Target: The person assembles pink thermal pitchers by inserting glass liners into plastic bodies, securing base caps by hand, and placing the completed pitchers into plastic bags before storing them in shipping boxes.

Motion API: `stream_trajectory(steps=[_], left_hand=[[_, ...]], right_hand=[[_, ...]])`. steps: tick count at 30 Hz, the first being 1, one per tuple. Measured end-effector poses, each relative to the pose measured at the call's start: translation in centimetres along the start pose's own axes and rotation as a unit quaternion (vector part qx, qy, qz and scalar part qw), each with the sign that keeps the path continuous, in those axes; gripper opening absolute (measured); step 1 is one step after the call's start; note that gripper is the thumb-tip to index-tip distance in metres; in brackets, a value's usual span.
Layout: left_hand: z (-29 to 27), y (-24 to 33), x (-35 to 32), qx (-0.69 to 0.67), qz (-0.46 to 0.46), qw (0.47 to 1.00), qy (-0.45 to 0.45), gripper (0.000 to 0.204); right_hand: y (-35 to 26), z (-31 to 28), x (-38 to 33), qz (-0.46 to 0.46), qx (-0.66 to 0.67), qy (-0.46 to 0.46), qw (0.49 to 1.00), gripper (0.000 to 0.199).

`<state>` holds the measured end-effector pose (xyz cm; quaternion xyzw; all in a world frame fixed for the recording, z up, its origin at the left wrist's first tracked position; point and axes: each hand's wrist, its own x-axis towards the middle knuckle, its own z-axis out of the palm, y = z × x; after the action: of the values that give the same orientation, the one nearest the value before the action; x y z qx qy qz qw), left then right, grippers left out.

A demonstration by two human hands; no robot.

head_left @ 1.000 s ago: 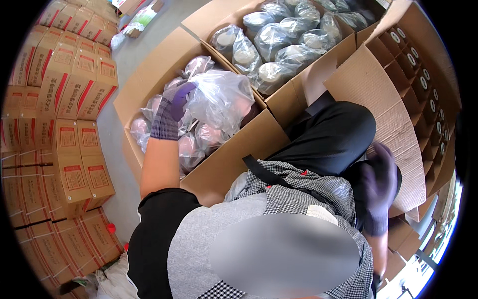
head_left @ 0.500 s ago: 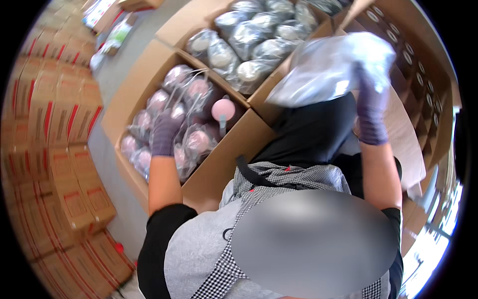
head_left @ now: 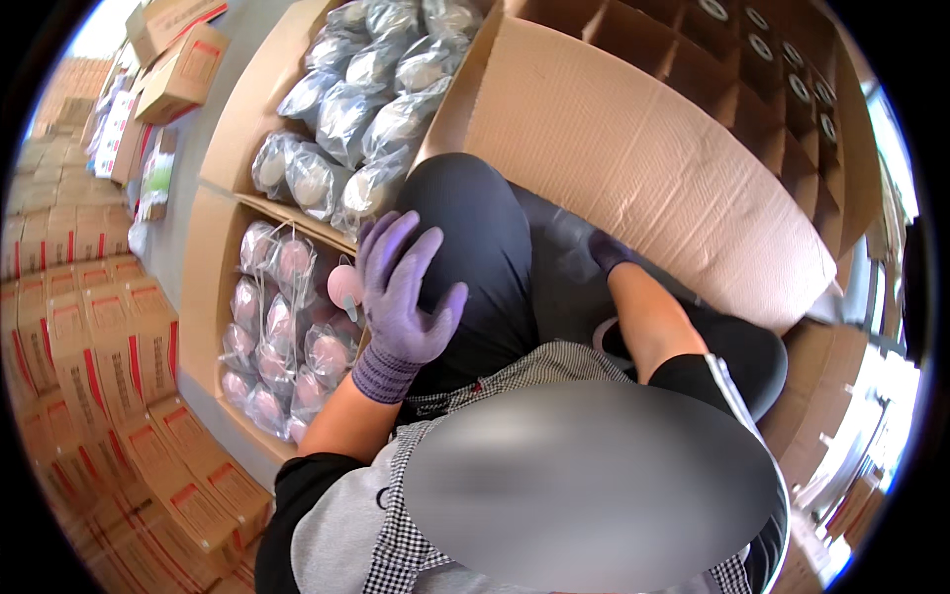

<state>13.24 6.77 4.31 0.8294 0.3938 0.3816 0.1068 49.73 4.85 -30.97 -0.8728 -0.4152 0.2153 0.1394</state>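
Left hand (head_left: pixel 401 297), purple knit glove, sits about 9 o'clock from frame centre, fingers spread apart, resting against the dark-trousered knee (head_left: pixel 475 247). It clamps nothing. Just off its 9 o'clock side, touching or nearly touching the index finger, is a pink round item (head_left: pixel 344 284) with a small grey stub; can't tell whether a fingertip actually pinches it.

Right hand (head_left: pixel 609 249), same glove, is at 1 o'clock from centre, mostly hidden behind the leg and forearm. Only the back of the glove shows; can't tell whether its fingers are together or apart. It sits on or in clear plastic film (head_left: pixel 564 238) lying between the knees, against a big cardboard flap (head_left: pixel 633 148).

Open carton (head_left: pixel 203 297) at 9 o'clock holds bagged pink items (head_left: pixel 277 327), packed in rows. Second carton (head_left: pixel 237 119) at 11 o'clock holds bagged pale items (head_left: pixel 346 109). Divider box (head_left: pixel 782 69) with cells at 1 o'clock. Stacked flat red-and-tan boxes (head_left: pixel 89 346) along the 8–9 o'clock edge.
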Motion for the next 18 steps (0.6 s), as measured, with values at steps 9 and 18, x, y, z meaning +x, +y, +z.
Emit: stream_trajectory(steps=[9,18], left_hand=[[-2.9,-8.0,-7.3,0.020,-0.323,0.942,0.092,0.038],[-3.7,-13.5,-16.3,0.153,-0.435,0.863,-0.206,0.058]], right_hand=[[-0.7,-3.7,-0.3,-0.083,0.049,-0.050,0.994,0.072],[-3.3,-8.6,-9.3,-0.410,-0.066,-0.261,0.871,0.045]])
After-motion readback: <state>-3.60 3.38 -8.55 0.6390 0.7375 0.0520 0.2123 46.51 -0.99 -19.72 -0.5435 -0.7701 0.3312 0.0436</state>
